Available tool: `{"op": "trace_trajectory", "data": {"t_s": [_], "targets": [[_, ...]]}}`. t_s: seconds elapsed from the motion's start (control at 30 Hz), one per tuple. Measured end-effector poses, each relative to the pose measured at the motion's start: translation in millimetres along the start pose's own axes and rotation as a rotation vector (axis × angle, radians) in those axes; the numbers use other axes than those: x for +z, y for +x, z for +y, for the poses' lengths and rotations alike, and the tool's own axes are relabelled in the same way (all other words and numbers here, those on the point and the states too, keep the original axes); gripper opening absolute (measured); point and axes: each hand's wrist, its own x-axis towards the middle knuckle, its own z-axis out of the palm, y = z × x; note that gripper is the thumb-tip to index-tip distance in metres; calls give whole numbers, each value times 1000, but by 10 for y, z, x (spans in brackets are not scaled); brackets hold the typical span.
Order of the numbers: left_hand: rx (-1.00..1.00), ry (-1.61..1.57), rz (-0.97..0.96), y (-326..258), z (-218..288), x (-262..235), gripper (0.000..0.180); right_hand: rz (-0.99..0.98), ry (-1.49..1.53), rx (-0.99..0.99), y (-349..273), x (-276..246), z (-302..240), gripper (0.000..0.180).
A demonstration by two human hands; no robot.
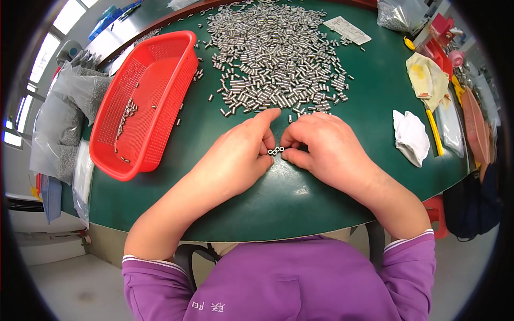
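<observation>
Between my two hands, close above the green table top, is a short row of small metal tubes [276,151], their round open ends facing me. My left hand [242,147] pinches the row from the left with thumb and fingers, its index finger stretched out toward the pile. From the right, my right hand [321,140] presses on the same row with thumb and curled fingers. Just beyond my fingertips lies a large spread pile of shiny metal tubes [278,59]. A few loose ones lie at its near edge, by my right knuckles.
Left of my hands stands a red perforated basket [160,136] with some tubes inside. Clear bags of metal parts [69,117] line the left edge. To the right are a white cloth [410,138], a yellow-handled tool [435,132] and a yellowish glove [426,77]. A paper slip [347,30] lies beside the pile.
</observation>
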Motion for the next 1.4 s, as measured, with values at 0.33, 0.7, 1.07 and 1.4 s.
{"op": "trace_trajectory", "data": {"t_s": [0.33,0.7,1.07,1.4], "targets": [[44,71,-3,-12,48,21,46,20,-23,-20,7,-39,25,11],[264,219,120,17,-31,91,15,247,-81,-2,97,-131,220,12],[-99,-1245,-118,184,-238,-148,21,295,-127,-44,95,-126,261,13],[-44,-1388,-178,230,-262,-146,20,314,-116,-75,94,-90,288,13]]}}
